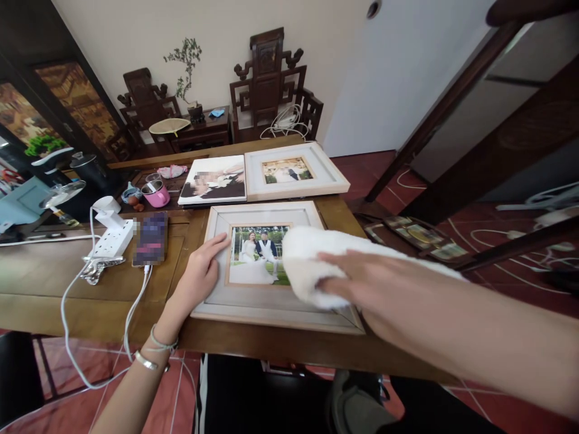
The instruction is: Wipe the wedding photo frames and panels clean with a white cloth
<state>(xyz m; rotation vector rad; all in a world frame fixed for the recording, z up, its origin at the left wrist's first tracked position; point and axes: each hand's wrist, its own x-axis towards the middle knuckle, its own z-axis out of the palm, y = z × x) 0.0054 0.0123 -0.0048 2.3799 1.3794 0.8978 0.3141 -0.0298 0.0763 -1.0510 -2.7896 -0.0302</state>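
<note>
A picture frame [266, 304] with a pale wooden border lies flat on the wooden table, with a photo [260, 253] of two people in wedding clothes inside it. My left hand [199, 271] grips its left edge, fingers lying over the border. In my right hand [357, 280], blurred by motion, is a bunched white towel [307, 262]. The towel covers the right part of the frame, and its loose end trails to the right beyond my wrist. Behind stand a second framed photo [328, 172] and a frameless photo panel [226, 191], side by side.
Left of the frame lie a phone [151, 238] on a charging cable and a white power strip [113, 238]. A pink cup [156, 194], a dark kettle [85, 175] and small items stand farther back. White cables hang over the table's front edge [253, 349].
</note>
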